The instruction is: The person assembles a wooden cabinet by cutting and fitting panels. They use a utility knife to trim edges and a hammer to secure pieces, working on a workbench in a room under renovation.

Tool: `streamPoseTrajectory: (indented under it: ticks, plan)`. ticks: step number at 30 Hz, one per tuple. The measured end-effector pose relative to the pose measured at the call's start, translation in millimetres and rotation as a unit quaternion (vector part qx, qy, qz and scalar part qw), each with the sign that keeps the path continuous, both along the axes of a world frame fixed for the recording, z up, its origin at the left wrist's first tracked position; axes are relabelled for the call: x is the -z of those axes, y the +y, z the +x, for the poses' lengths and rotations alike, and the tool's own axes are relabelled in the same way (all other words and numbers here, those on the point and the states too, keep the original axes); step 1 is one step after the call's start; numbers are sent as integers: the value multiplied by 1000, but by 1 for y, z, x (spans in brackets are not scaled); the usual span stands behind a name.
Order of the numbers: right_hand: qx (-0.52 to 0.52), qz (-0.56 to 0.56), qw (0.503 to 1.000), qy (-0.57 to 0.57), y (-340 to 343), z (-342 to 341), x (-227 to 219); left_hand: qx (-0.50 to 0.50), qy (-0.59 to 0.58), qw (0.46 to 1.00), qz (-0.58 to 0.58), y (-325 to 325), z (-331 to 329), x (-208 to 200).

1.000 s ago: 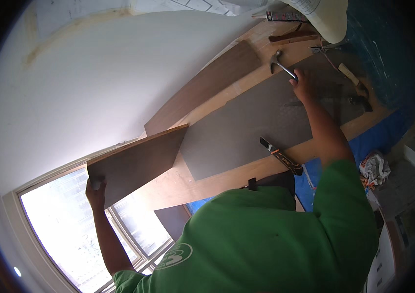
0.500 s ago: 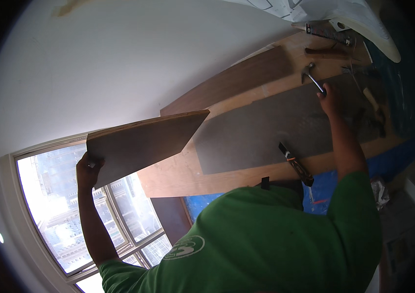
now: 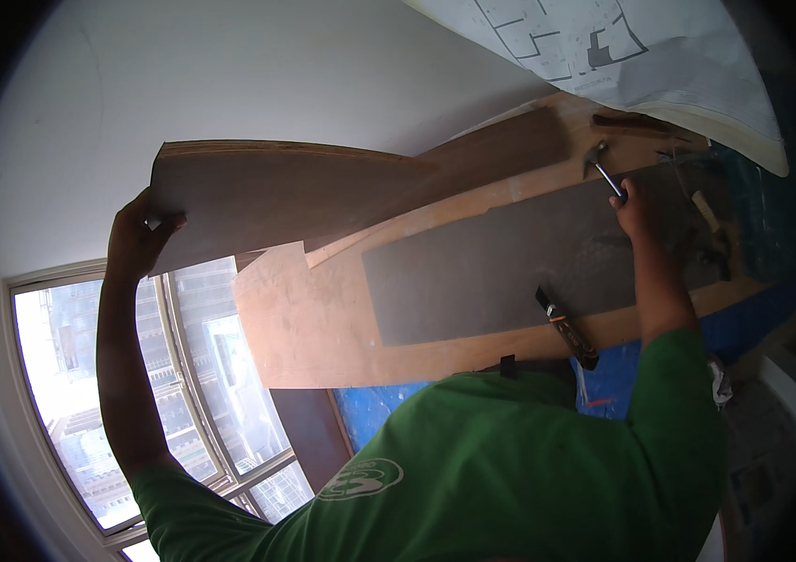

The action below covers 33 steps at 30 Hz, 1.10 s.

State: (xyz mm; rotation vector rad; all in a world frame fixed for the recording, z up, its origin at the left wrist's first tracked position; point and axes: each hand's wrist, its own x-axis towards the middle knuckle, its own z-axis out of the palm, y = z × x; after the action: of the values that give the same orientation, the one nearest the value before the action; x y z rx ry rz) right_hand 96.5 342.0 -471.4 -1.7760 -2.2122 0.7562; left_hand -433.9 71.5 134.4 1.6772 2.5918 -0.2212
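pale wall (image 3: pixel 257 75) rises beyond a wood-faced table (image 3: pixel 290 328), with a bright window (image 3: pixel 201 375) to the left. the left hand (image 3: pixel 140 236) is bent closed on the near end of a dark brown board (image 3: pixel 276 192), thumb on the face turned this way and the other fingers partly out of sight; that end is up off the table, tilted, its layered edge uppermost. the right hand (image 3: pixel 637 208) is curled around the handle end of a claw hammer (image 3: pixel 610 178), whose head points toward the wall; whether the head touches the table i cannot tell. the raised board's far end overlaps, in this view, a long brown strip (image 3: pixel 520 145) beside the wall, so contact there is unclear. a large grey-brown panel (image 3: pixel 473 267) lies flat between the hands, with a black cutter (image 3: pixel 566 328) across its near edge. past the right hand are a second hammer (image 3: pixel 709 217) with a pale handle and a brown wooden tool (image 3: pixel 637 124). blue sheeting (image 3: pixel 384 412) shows below the table's near edge, and a printed plan sheet (image 3: pixel 595 47) hangs over the far right corner.
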Motion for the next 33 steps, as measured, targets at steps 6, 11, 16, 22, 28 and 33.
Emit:
streamPoseTrajectory:
  ticks: [6, 11, 16, 22, 28, 33]
  plan:
    - [6, 0, 1000, 14, -2, -2, -4, 54, 30, 998, -21, 44, -10, 20]
    - [12, -6, 1000, 23, 0, -1, 7, 72, 28, 996, -47, 80, -16, 30]
    - [10, -3, 999, 53, -1, 1, 14, 62, 8, 996, -60, 107, -19, 37]
    - [6, -18, 1000, 10, 6, 5, 33, 35, 8, 995, -92, 144, -31, 40]
    - [3, -3, 1000, -10, 10, 10, 45, 62, 26, 996, -51, 172, -51, 47]
    - [2, 0, 1000, -9, 13, 9, 40, 81, 66, 994, -10, 180, -73, 60]
